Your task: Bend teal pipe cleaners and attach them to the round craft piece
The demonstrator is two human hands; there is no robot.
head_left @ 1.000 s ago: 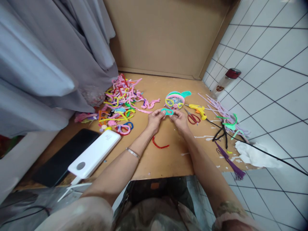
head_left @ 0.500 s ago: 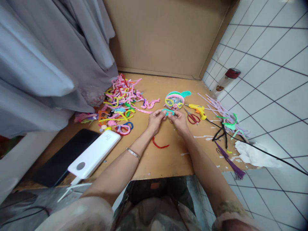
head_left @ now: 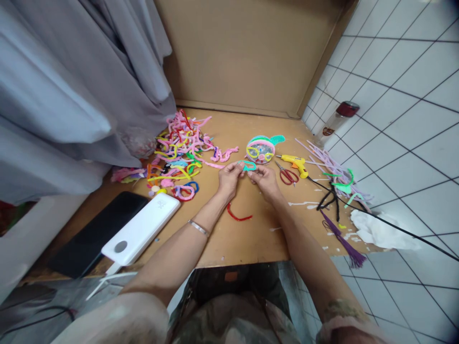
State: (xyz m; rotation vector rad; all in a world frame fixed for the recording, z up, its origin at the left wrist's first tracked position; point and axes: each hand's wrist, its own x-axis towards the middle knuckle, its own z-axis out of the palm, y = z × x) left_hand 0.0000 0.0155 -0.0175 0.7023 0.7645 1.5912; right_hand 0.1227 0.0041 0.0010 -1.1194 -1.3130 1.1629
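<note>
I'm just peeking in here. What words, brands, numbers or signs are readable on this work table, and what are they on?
Nothing can be read with certainty.
White power bank: a grey marking near its far end, too small and blurred to read.
Bottle with the red lid: a brown label, too blurred to read.
Yellow glue gun: any lettering is too small to make out.

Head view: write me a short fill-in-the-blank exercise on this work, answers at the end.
1. The small looped turquoise fuzzy strip is at the fingertips of the left hand and the ____ hand.
2. A shiny silver bracelet circles the ____ arm.
3. Beside the red-handled metal scissors lies a hot-glue gun coloured mainly ____.
Missing words: right; left; yellow.
</note>
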